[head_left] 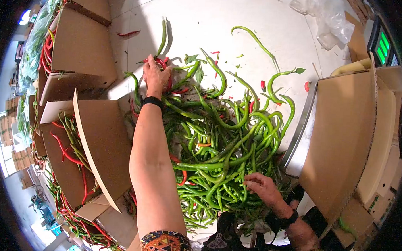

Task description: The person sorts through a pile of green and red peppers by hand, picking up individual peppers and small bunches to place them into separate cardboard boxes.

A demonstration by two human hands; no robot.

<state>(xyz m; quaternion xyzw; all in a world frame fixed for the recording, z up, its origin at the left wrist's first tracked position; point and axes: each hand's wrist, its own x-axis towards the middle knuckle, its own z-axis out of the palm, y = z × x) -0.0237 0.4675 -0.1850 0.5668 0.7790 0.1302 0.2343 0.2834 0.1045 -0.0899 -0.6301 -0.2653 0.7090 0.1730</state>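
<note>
A large heap of long green chili peppers [226,166] lies on the pale floor in front of me. At its far left edge, my left hand [156,79] reaches out with its fingers closed around red chili peppers [169,83]; their tips show past the fingers. Just beyond them lies a single green chili pepper [163,38]. My right hand [266,190] hovers over the near right side of the heap, its fingers loosely bent and apart, with nothing visible in them. A few red pieces are mixed among the green ones.
To the left, cardboard boxes [105,140] hold red chili peppers [63,149]. A large cardboard box [337,143] stands at the right beside a metal-edged tray [300,133]. A scale with a green display [382,47] and a clear plastic bag [326,23] are at the far right.
</note>
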